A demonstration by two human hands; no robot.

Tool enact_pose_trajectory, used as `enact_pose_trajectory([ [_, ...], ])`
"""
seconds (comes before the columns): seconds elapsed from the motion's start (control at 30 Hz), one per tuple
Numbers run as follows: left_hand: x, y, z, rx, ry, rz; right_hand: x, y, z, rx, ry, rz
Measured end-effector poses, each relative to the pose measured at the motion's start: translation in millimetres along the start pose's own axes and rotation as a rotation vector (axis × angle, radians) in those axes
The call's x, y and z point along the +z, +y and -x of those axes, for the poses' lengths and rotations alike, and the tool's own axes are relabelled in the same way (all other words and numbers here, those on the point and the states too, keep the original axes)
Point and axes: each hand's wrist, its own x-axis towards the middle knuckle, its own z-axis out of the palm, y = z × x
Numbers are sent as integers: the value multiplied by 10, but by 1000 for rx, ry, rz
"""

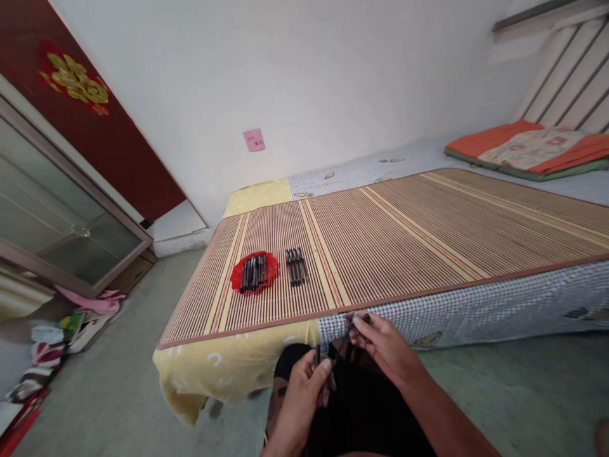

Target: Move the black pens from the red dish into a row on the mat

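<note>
Black plastic-looking slender rod (pixel 343 344), pen-like, slants between the two hands at lower centre of the frame, just off the near edge of a tan-and-dark striped slatted mat (pixel 404 231). Right hand (pixel 384 346): fingertips pinched on the rod's upper part; a dark rounded end (pixel 366 318) shows by the thumb, same piece or not, cannot tell. Left hand (pixel 308 379): thumb and fingers grasping a short black cylindrical piece (pixel 318 354), near upright; contact with the rod's lower end unclear. Main risk, as judged: a drop. Both parts are thin and held by fingertips, with the dark-clothed lap (pixel 371 412) beneath and the grey floor (pixel 143 355) beyond; a slip could send one under the yellow-and-checked bed cover (pixel 266 349). Second risk: misalignment, if the narrow ends meet at an angle. Third: left of centre, a row of slim black pens (pixel 297 266) lies loose beside, apart from, a red scalloped plate (pixel 273 268) piled with dark pens (pixel 254 271); a tug on the mat or a sleeve brush could roll the row or tip the plate.
</note>
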Motion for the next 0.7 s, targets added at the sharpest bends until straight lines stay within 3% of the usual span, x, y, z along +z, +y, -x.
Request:
enact_pose_trajectory([
  [0.27, 67, -48, 66, 21, 17, 61, 183, 13, 140, 0, -141, 18],
  [0.57, 216, 144, 304, 96, 26, 66, 315, 90, 246, -105, -106, 81],
  [0.7, 245, 88, 383, 110, 80, 70, 343, 133, 316, -117, -114, 34],
])
